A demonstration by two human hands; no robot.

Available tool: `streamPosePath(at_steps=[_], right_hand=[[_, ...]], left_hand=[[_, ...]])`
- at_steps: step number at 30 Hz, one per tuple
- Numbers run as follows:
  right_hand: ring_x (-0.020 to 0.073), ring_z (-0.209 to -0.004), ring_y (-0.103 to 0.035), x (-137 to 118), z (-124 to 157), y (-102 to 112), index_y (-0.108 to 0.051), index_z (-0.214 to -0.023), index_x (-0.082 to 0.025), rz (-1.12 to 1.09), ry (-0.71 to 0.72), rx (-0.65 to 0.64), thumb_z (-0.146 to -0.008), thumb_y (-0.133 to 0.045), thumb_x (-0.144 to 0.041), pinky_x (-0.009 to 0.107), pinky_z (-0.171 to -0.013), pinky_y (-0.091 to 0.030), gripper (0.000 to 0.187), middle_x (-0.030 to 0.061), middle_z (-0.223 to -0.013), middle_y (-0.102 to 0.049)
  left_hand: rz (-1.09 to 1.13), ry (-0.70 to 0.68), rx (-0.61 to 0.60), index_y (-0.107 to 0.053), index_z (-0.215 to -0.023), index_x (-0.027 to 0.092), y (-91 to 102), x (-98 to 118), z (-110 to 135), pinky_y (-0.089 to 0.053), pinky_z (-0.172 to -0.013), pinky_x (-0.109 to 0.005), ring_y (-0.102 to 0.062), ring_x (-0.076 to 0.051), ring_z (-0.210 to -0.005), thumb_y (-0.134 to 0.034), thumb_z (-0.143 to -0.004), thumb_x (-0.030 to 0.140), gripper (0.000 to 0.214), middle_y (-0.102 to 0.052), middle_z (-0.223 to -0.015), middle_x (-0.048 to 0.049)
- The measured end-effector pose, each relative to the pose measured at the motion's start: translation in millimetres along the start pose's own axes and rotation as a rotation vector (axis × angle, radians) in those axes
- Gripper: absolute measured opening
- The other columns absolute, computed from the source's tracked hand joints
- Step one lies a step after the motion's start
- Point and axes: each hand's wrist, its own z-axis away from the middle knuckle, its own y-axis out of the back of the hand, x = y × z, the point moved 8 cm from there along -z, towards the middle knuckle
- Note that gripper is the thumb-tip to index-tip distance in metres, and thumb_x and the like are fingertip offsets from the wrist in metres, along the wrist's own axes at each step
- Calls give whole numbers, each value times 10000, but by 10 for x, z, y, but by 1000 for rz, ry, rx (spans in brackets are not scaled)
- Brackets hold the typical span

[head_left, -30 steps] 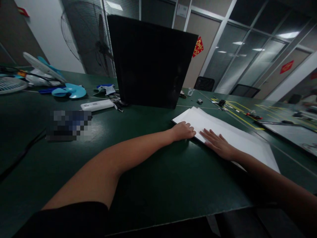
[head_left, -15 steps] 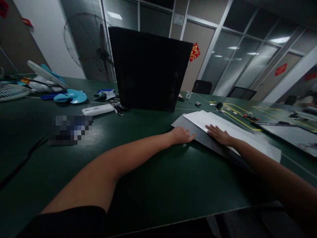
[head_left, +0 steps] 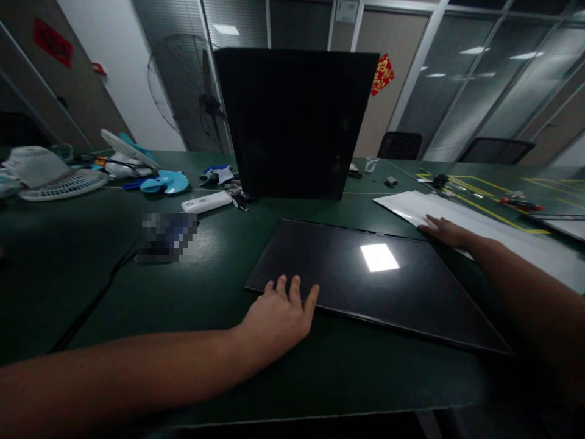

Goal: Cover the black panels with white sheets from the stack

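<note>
A dark, glossy flat screen panel (head_left: 338, 271) lies on the green table, reflecting a bright square of light. My left hand (head_left: 281, 311) rests on its near left edge, fingers spread and not gripping. To the right, my right hand (head_left: 445, 233) lies flat on the white sheets (head_left: 498, 235), close to the panel's far right corner. Its fingers are stretched out. Whether the sheets overlap the panel's right side under my forearm, I cannot tell.
A large black screen (head_left: 297, 125) stands upright at the back. Leftward are a white handheld device (head_left: 207, 202), a blue fan blade (head_left: 164, 182), white fan parts (head_left: 64, 184) and a pixelated object (head_left: 167, 238) with a cable. Small tools (head_left: 521, 203) lie at right.
The dark panel has come left and nearer, out from beside the white sheets, and lies separately. My left hand moved toward me onto its edge. The view has turned left.
</note>
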Motion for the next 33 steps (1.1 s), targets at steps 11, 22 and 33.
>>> streamPosePath(at_steps=[11,22,33], right_hand=[[376,-1067,-667,-681,420,416,-551,-1527,-128,196,-166,39,-1042,-415,-290,455,-787,-459,529,318,-1268,-660],[389,-996,-711,-1741,775,1078,-618,-1443,-124,291,-28,281,-1031,-372,-260,490,-798,-496,499,291,-1112,-729],[300,-1192,-680,-3837,1930,666,-674,-1408,-312,-131,841,111,-1004,-525,-341,513,-1013,-554,431,42,-1348,-713]], left_hand=[[-23,148,-45,-596,-1477,204,-153,-490,347,-601,-556,-350,-773,-322,-829,-666,-900,58,599,-735,-1222,-255],[-31,-203,41,-551,-1490,141,-314,-859,232,-551,-606,-294,-710,-242,-923,-593,-972,136,520,-722,-1226,-155],[220,-204,270,-520,-1455,535,-168,-952,311,-408,-1239,-457,-507,-187,-1460,-595,-1010,130,607,-566,-1546,69]])
